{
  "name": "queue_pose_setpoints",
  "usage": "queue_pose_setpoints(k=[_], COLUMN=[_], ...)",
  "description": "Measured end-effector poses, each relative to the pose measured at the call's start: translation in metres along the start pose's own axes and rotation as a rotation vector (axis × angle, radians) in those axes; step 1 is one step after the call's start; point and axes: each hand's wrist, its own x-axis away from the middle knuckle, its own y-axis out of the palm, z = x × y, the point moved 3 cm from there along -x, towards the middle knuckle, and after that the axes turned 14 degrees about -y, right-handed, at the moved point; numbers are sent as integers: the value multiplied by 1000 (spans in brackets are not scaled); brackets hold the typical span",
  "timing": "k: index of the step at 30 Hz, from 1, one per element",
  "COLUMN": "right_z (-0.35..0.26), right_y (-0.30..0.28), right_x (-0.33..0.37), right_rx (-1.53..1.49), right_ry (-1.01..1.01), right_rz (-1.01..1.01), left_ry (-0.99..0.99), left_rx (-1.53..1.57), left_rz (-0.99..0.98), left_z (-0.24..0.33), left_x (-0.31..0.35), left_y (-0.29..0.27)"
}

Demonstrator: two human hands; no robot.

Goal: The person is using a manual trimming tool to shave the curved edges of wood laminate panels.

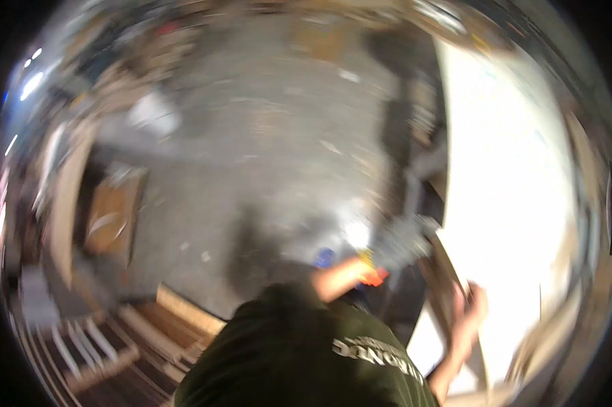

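My left hand reaches out in front of my dark green shirt, closed around a yellow and orange object. Motion smears that object, so its kind is unclear. Just past it a grey, blurred shape lies beside a bright spot of light on the floor. My right hand is at the near part of a large white panel, its fingers and thumb closed over the edge of a narrow brown board. Blur hides exactly how the fingers sit on the board.
A grey concrete floor with scattered scraps stretches ahead. On the left stand an open cardboard box and a white bag. Wooden slats and frames lie at the lower left. A small blue round thing is near my left wrist.
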Motion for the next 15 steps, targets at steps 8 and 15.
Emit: queue_pose_setpoints(k=[8,15], right_z=[-39,-47], right_y=[-5,-2], right_x=[-49,-54], right_rx=[41,108], right_ry=[-274,-289], right_rz=[-67,-208], left_ry=[-530,-1128], left_rx=[194,781], left_rz=[-261,-378], left_z=[-4,-58], left_x=[32,159], left_y=[-46,-56])
